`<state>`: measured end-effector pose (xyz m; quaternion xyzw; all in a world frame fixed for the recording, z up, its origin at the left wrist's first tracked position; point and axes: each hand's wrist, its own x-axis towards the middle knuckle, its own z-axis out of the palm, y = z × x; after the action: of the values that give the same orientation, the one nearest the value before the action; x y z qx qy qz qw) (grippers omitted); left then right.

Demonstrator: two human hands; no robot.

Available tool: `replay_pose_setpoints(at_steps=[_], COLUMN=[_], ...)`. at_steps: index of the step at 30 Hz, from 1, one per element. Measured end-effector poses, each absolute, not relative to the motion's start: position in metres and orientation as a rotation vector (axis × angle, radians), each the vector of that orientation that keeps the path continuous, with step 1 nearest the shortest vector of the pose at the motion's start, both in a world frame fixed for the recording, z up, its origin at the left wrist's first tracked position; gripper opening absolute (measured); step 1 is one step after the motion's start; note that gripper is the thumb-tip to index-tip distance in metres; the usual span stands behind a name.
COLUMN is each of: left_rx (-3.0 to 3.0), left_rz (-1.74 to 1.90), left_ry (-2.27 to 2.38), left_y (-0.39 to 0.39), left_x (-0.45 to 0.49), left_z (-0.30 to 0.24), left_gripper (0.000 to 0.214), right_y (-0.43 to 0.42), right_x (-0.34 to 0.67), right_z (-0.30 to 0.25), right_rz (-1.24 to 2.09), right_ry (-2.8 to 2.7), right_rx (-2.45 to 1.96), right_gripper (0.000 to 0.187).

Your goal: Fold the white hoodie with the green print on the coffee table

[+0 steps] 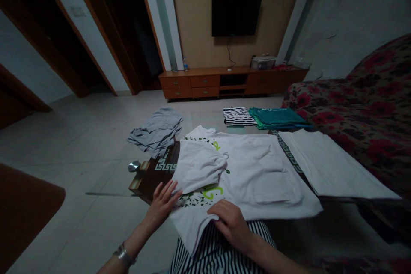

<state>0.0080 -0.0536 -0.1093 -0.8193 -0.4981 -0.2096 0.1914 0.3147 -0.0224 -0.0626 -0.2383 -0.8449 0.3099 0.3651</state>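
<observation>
A white T-shirt (pixel 250 167) lies on the counter (pixel 150 184), 1 side folded inward, the other spread flat; the left hand (pixel 162 203) rests on it, fingers apart, the right hand (pixel 231 224) has fingers together at its near edge, clamping unclear; a striped garment (pixel 238 116) and a teal garment (pixel 276 118) sit folded beyond

Coffee table (pixel 160 171), white T-shirt (pixel 257 167), grey garment (pixel 156 132), striped shirt (pixel 238 116), teal shirts (pixel 276 117), folded white cloth (pixel 334 165)

Dim indoor light darkens the corners, the edges bend wide-angle, and the white T-shirt (pixel 257 171) looks brightest.
</observation>
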Motion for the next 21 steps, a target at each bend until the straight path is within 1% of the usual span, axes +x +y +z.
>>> replay_pose_setpoints(at_steps=[5, 7, 9, 10, 12, 14, 17, 19, 21], left_rx=[-2.634, -2.691, -2.737, -2.762, -2.815, -2.870, -3.043, -3.209, -3.361], left_rz=[-0.516, -0.536, -0.618, -0.667, -0.746, -0.788, -0.753, -0.660, -0.578], left_ry=[-1.175, -1.186, -1.199, -1.204, -1.237, -1.312, -1.397, -1.472, -1.629], left_y=[-0.058, -0.062, -0.065, -0.066, -0.067, -0.066, -0.062, -0.056, -0.047], left_x=[0.058, 0.073, 0.080, 0.081, 0.078, 0.071, 0.058, 0.050, 0.045], left_z=[-0.077, -0.074, -0.080, -0.084, -0.093, -0.097, -0.090, -0.078, -0.064], left_gripper=[0.059, 0.061, 0.059, 0.057, 0.055, 0.055, 0.052, 0.050, 0.048], right_y=[-0.008, -0.009, -0.013, -0.015, -0.019, -0.022, -0.021, -0.014, -0.003], right_x=[0.309, 0.309, 0.316, 0.325, 0.354, 0.397, 0.470, 0.512, 0.541], right_z=[-0.037, -0.036, -0.039, -0.041, -0.049, -0.063, -0.093, -0.115, -0.132], right_rz=[0.785, 0.750, 0.732, 0.721, 0.654, 0.492, 0.166, -0.029, -0.183], right_ry=[-2.105, -2.122, -2.157, -2.178, -2.233, -2.301, -2.364, -2.300, -2.214], right_rx=[-0.664, -0.681, -0.676, -0.667, -0.682, -0.797, -1.165, -1.443, -1.607], right_gripper=[0.018, 0.016, 0.018, 0.021, 0.037, 0.052, 0.062, 0.072, 0.078])
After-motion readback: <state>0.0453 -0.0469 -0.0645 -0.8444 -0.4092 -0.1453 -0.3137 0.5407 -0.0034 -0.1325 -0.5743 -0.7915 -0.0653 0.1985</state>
